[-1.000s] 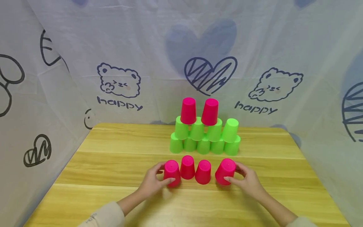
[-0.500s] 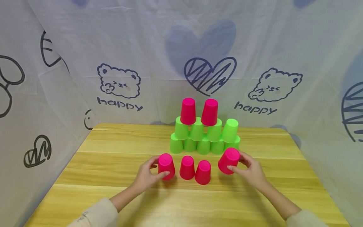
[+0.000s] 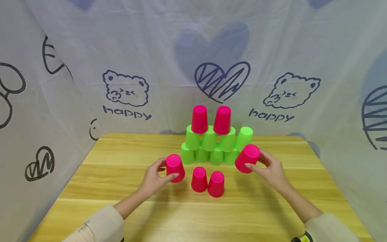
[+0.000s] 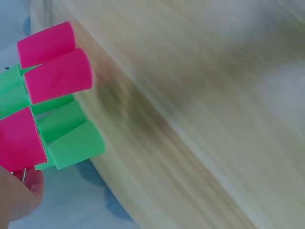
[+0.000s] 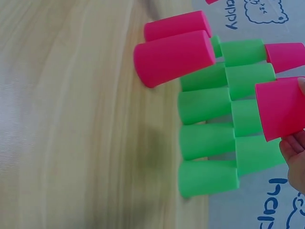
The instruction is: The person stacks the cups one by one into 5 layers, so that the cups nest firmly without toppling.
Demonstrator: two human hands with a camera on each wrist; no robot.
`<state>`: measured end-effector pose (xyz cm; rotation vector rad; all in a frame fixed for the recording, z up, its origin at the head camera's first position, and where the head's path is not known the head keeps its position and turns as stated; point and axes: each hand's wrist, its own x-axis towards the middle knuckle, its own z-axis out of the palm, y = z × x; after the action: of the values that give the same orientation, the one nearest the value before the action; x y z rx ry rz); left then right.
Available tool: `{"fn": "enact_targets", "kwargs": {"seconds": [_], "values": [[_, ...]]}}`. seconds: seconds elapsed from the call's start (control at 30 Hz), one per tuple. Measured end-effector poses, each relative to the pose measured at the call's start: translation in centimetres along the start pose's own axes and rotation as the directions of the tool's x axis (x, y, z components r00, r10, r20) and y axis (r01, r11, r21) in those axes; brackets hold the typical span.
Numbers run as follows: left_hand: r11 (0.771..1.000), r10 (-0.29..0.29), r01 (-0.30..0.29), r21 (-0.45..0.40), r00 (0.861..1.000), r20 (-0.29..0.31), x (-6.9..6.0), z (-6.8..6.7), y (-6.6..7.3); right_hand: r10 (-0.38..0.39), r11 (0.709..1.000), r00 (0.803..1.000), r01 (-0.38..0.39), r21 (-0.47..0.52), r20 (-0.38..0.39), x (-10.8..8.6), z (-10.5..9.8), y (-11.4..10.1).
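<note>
My left hand point(image 3: 153, 177) grips an upside-down pink cup point(image 3: 175, 168), held above the wood left of the stack. Another pink cup point(image 3: 247, 158), tilted, is in my right hand point(image 3: 272, 169) in front of the stack's right end, hiding part of it. Between the hands, two pink cups point(image 3: 199, 179) point(image 3: 216, 184) stand upside down on the table. Behind them rises a stack of green cups point(image 3: 209, 138) in two rows, with two pink cups point(image 3: 199, 119) point(image 3: 222, 120) on top. The right wrist view shows the held cup point(image 5: 282, 109) beside the green cups point(image 5: 208, 142).
The wooden table point(image 3: 121, 188) runs back to a white cloth point(image 3: 169, 50) printed with hearts and bears. The green stack stands near the table's far edge. A second stretch of cloth point(image 3: 45, 111) hangs along the left side.
Both hands have lifted their pink cups off the table. The left hand moved up and slightly left, the right hand up and slightly right. The other cups stay put.
</note>
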<state>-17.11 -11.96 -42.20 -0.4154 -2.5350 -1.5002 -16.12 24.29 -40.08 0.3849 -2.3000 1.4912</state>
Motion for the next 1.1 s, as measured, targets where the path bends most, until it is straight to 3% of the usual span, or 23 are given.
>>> {"fn": "enact_targets", "kwargs": {"seconds": [0.6, 0.83, 1.1], "values": [[0.998, -0.053, 0.054, 0.019, 0.998, -0.036, 1.9, -1.4, 1.8, 0.088, 0.996, 0.993, -0.090, -0.026, -0.073, 3.3, -0.1, -1.4], [0.997, -0.071, 0.070, -0.008, 0.996, -0.049, 3.1, -1.7, 3.0, 0.073, 0.997, 0.992, -0.076, -0.028, -0.100, 5.0, -0.3, -1.8], [0.998, -0.069, 0.068, -0.013, 0.996, -0.063, 4.3, -2.1, 4.1, 0.090, 0.989, 0.993, -0.098, -0.109, -0.078, 6.9, -0.4, -2.0]]}}
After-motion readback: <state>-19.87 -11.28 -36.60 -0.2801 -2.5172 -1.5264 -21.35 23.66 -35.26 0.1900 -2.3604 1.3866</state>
